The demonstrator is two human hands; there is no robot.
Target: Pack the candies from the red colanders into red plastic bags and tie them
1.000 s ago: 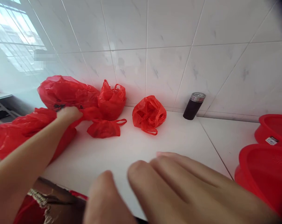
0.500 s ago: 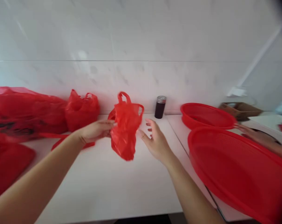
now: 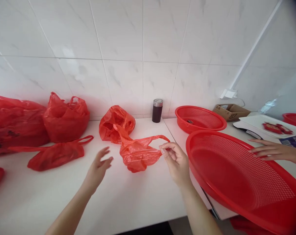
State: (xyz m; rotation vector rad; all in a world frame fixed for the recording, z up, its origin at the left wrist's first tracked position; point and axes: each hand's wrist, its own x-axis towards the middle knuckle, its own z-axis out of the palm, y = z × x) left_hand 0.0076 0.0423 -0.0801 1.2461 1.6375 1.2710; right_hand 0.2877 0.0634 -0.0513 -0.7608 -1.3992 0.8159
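Observation:
My right hand [image 3: 176,160] pinches the edge of a thin red plastic bag [image 3: 139,153] near its handle. The bag hangs sideways over the white table, its other handle pointing up and left. My left hand [image 3: 97,168] is off the bag, to its left, with fingers apart and nothing in them. Behind the held bag, a rounded red plastic bag [image 3: 118,119] sits near the wall. To the left lies a small filled red bag [image 3: 57,155] with its handles stretched out.
Full red bags [image 3: 67,119] stand at the back left. A dark tumbler [image 3: 157,112] is by the wall. On the right are a large red basket [image 3: 218,169], a smaller red basket [image 3: 201,112], a cardboard box [image 3: 231,112], a white scale [image 3: 255,124] and another person's hand [image 3: 275,151].
My left hand has let go of the bag and moved down and left. My right hand now grips the bag, which has turned onto its side. The view has shifted.

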